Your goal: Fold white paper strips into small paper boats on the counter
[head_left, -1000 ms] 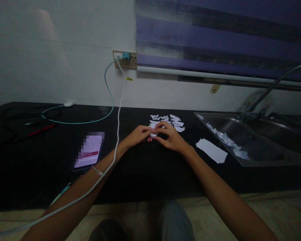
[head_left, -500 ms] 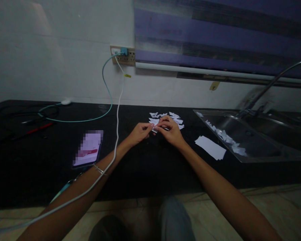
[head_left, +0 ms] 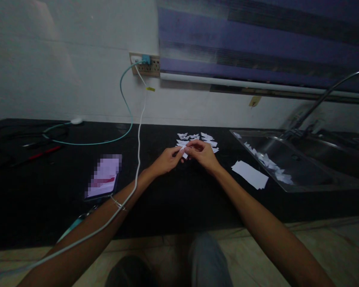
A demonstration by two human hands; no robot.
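Observation:
Both my hands meet over the black counter [head_left: 173,199], pinching one small white folded paper piece [head_left: 184,152] between their fingertips. My left hand [head_left: 166,160] grips it from the left with curled fingers. From the right, my right hand [head_left: 202,155] closes on the same piece. Just behind them lies a cluster of several small folded white paper shapes [head_left: 208,139]. A thin bracelet [head_left: 117,204] sits on my left forearm.
A lit phone [head_left: 104,177] lies left of my left arm. A white cable [head_left: 139,131] and a teal cable [head_left: 119,137] run from the wall socket [head_left: 143,65]. Flat white paper slips [head_left: 249,174] lie beside the steel sink [head_left: 299,181], which holds paper scraps [head_left: 272,167]. Pens and wires lie far left.
Both hands stay pinched on the small paper piece and have shifted slightly away from me toward the paper cluster. The view has tilted a little; nothing else moved.

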